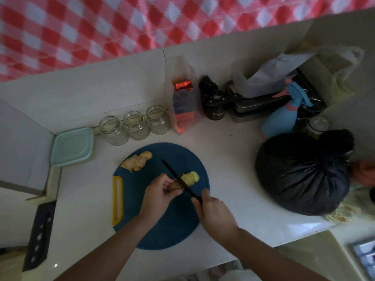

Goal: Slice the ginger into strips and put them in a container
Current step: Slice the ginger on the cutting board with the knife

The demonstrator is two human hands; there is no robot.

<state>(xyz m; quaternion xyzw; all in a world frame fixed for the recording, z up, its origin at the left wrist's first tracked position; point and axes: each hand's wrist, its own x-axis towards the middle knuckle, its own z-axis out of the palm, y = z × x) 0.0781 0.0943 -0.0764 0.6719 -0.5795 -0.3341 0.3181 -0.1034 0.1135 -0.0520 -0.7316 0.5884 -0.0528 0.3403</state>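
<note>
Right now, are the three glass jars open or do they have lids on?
Open. All three glass jars stand upright with no lids; their round mouths are bare.

Two bare forearms, uncovered as far as the lower edge of the frame shows them, end at lower centre in a bare left hand (159,192) and a bare right hand (213,211), sleeves nowhere in view.
</note>
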